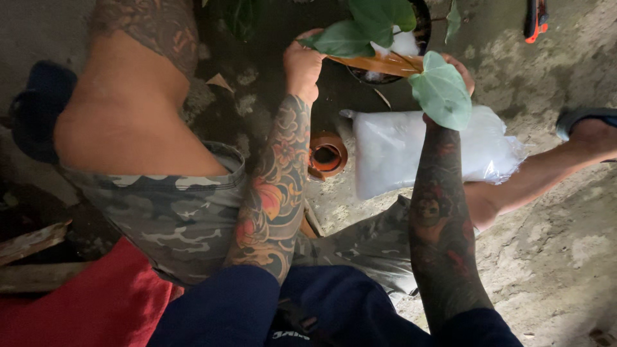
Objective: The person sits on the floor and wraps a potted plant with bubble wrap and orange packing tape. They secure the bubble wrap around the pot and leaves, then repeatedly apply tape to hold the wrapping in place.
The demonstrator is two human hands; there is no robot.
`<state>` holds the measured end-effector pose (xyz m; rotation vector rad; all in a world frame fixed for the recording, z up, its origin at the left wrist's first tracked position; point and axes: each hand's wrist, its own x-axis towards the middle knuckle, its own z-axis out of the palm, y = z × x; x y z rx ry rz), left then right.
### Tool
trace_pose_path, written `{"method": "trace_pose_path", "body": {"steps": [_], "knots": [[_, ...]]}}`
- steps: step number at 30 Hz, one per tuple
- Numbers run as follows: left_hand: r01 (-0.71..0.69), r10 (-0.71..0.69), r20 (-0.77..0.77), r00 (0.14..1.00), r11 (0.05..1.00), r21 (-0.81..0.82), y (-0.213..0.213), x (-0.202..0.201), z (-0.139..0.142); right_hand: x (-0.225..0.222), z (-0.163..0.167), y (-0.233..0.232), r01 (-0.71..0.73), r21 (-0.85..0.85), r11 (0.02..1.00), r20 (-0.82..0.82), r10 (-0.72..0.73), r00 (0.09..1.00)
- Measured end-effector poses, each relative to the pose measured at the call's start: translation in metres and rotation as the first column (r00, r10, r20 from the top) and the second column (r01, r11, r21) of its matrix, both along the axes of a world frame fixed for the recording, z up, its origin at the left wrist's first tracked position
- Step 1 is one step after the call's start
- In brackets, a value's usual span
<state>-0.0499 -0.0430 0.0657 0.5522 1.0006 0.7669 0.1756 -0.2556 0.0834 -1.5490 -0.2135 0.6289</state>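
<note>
Risks first: plant [385,38] is held up over the black pot [421,32], not seated. Left hand [303,64] is closed around the left end of the stem base [379,63]; right hand [459,67] is mostly behind the big leaf [442,90], so I can't tell whether its fingers are closed or just propping the other end

- if the right hand is only propping, that end could drop and the white root wad [403,44] could fall off or tear
- the stem base looks like a thin yellow-brown sheath; squeezing or bending it between two hands could snap it
- the big leaf hangs over the right wrist, so a wrist turn could crease it or break the stalk
- pot sits on uneven concrete floor [546,244]; a bump from either forearm could tip it
- clear bag of white material [424,151] lies just below the pot, small terracotta pot [326,154] just left of it, both near the forearms and easy to knock
- orange-handled tool [535,19] lies well apart at top right, no issue

Orientation: long axis of the stem base runs nearly level, left to right across the pot mouth, slightly lower on the right. Root end points right, toward the pot; leaves fan up and right
</note>
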Motion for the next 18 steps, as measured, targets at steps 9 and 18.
{"method": "trace_pose_path", "body": {"steps": [9, 18], "knots": [[0.061, -0.009, -0.258, 0.966, 0.979, 0.194, 0.001, -0.005, -0.012, -0.003, -0.004, -0.006, -0.003, -0.015, 1.000, 0.034, 0.003, 0.999], [0.032, 0.010, -0.286, 0.958, 0.989, 0.142, 0.001, 0.002, -0.004, -0.003, -0.007, -0.002, -0.010, -0.036, 0.999, 0.068, 0.012, 0.998]]}}
